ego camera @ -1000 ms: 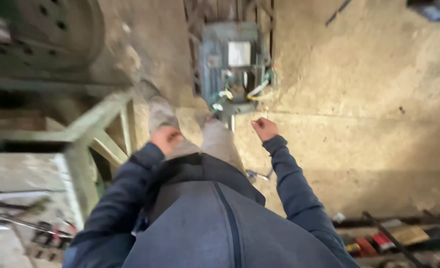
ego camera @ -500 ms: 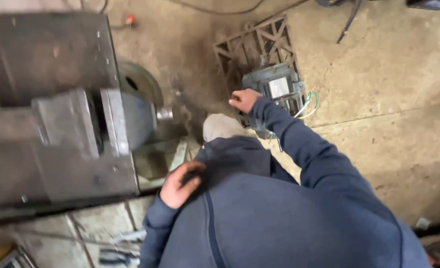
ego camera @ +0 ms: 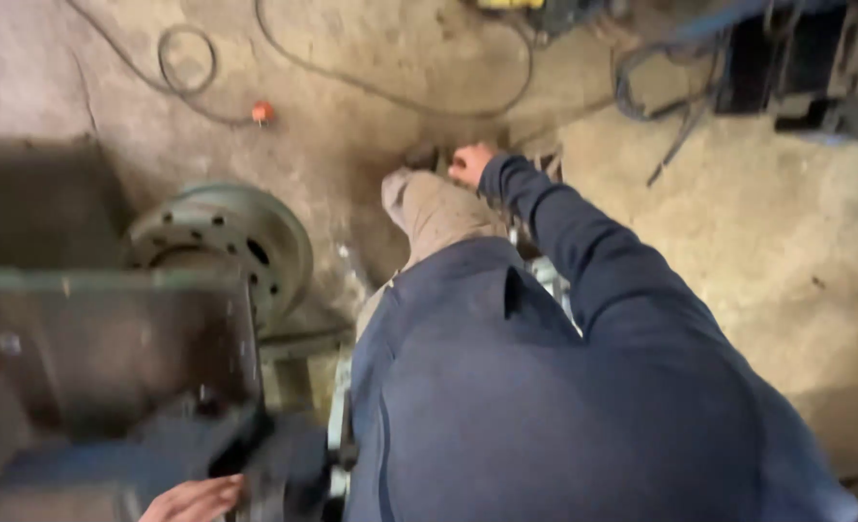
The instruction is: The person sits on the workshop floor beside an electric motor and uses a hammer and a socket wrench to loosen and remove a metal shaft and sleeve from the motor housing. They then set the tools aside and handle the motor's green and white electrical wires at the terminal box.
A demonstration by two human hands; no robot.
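Head view, looking down past a dark blue sweatshirt and a tan trouser leg to a rough, dusty concrete floor.

Right hand: arm stretched forward in a blue sleeve, hand low at floor level just above the knee. It sits on or against a small dark object on the floor; blurred, its kind cannot be told, only that it is dark, low and lies just left of the hand. Fingers curled downward, bunched together; whether they actually pinch the object cannot be told.

Left hand: at the bottom edge, only partly in frame, fingers extended and lying close together, resting against the dark lower part of a grey-green metal machine body. No clear grasp visible.

Around: a grey steel wheel rim with a ring of bolt holes lies flat beside the machine. Dark cables loop across the floor at top, one ending in a small orange fitting. More dark hoses at top right.
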